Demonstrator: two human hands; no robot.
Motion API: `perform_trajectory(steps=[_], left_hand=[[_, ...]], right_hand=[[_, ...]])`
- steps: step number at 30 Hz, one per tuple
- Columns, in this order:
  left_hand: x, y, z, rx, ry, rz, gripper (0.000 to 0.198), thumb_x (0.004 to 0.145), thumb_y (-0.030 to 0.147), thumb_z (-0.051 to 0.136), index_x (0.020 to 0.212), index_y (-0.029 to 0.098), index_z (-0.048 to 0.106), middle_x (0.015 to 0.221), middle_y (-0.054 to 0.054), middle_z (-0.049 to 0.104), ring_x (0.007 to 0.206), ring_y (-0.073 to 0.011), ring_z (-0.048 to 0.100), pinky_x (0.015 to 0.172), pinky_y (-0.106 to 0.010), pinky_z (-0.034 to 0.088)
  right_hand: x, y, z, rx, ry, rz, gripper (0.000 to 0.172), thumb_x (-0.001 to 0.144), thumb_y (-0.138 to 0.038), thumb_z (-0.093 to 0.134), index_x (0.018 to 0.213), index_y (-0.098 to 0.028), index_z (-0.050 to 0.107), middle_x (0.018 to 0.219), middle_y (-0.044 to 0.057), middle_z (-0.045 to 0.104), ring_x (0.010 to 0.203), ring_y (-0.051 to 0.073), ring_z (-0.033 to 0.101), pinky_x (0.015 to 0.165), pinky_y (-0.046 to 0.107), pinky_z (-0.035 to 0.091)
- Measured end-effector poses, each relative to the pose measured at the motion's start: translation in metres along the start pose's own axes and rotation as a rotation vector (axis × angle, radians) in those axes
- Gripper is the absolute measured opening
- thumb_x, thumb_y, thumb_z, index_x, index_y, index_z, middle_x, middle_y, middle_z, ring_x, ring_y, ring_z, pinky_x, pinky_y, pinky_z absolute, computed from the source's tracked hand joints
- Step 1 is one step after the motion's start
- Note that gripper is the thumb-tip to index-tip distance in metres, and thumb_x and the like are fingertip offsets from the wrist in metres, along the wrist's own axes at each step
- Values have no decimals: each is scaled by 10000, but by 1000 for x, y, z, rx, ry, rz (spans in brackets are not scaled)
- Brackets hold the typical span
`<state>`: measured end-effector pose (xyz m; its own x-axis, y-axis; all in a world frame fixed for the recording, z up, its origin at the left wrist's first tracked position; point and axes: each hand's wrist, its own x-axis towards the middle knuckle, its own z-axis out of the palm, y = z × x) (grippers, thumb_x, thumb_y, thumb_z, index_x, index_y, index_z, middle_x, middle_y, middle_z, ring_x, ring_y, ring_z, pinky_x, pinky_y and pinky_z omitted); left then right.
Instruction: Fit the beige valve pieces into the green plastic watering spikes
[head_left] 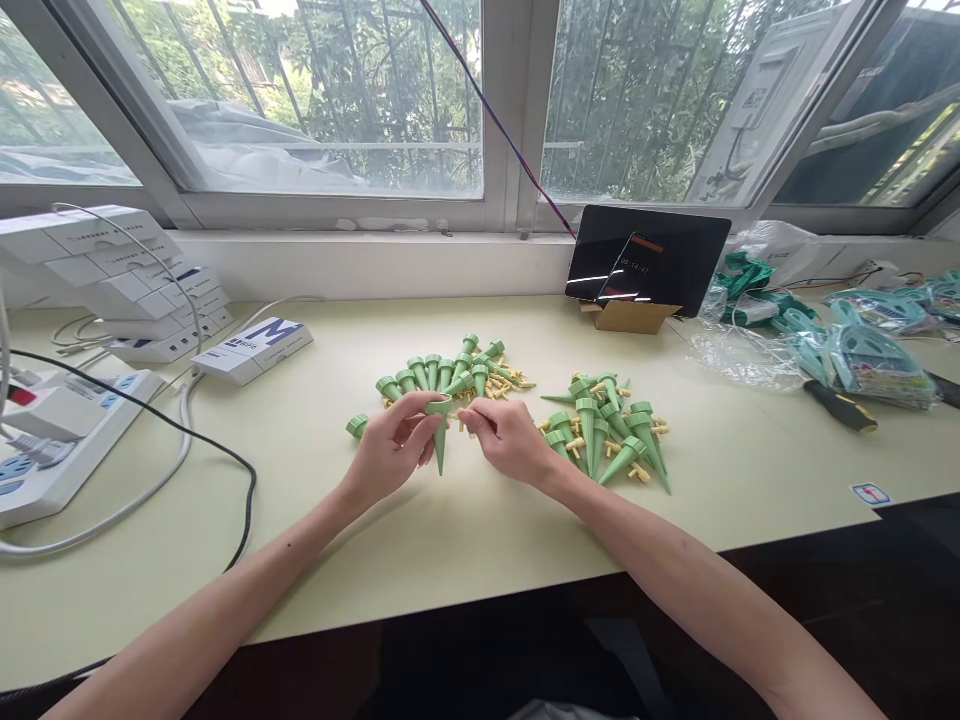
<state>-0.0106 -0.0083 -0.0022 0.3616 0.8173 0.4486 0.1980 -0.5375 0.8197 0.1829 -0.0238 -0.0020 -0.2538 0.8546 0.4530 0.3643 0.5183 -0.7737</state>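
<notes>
1. Left hand (390,445) clamped on green spike (440,437), cap up, tip down.
2. Right hand (514,437) just right of it, fingers curled; can't tell if gripping anything.
3. Spike pile (444,374) behind grip; second pile (588,420) right of it.

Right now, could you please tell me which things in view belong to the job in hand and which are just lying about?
Seemingly in use:
green spike in the left hand
green spikes piled on the left and right
yellow pieces among them

Apparently lying about:
stacked white boxes
power strip
dark tablet
black-and-yellow handle
bagged teal items
</notes>
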Motion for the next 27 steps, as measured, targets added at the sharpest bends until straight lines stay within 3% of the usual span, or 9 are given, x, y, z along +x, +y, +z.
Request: perform_trajectory(steps=[7, 18, 23, 27], left_hand=[[-2, -3, 0, 86, 5, 48, 162, 941, 276, 553, 1080, 213, 606, 568, 55, 508, 444, -84, 503, 475, -214, 444], [1, 2, 3, -43, -9, -45, 190, 948, 308, 550, 1093, 191, 585, 731, 2, 640, 430, -79, 523, 455, -237, 463], [3, 2, 2, -77, -25, -72, 225, 948, 347, 561, 1103, 187, 587, 587, 49, 531, 423, -100, 519, 450, -253, 467], [5, 6, 2, -128, -39, -88, 221, 948, 368, 563, 1080, 191, 574, 608, 40, 550, 424, -101, 527, 419, -242, 452]], right_hand=[[1, 0, -2, 5, 5, -4, 415, 987, -396, 418, 620, -205, 435, 560, -26, 466, 505, 101, 379, 516, 246, 311], [0, 1, -2, 4, 9, -31, 311, 972, -318, 486, 712, -183, 588, 590, -21, 522, 522, 102, 404, 544, 237, 339], [0, 1, -1, 0, 7, -36, 293, 958, -299, 530, 707, -169, 606, 559, -33, 500, 509, 95, 380, 531, 237, 329], [1, 0, -2, 36, 4, -26, 295, 971, -305, 525, 730, -165, 623, 584, -25, 549, 519, 94, 435, 539, 230, 351]])
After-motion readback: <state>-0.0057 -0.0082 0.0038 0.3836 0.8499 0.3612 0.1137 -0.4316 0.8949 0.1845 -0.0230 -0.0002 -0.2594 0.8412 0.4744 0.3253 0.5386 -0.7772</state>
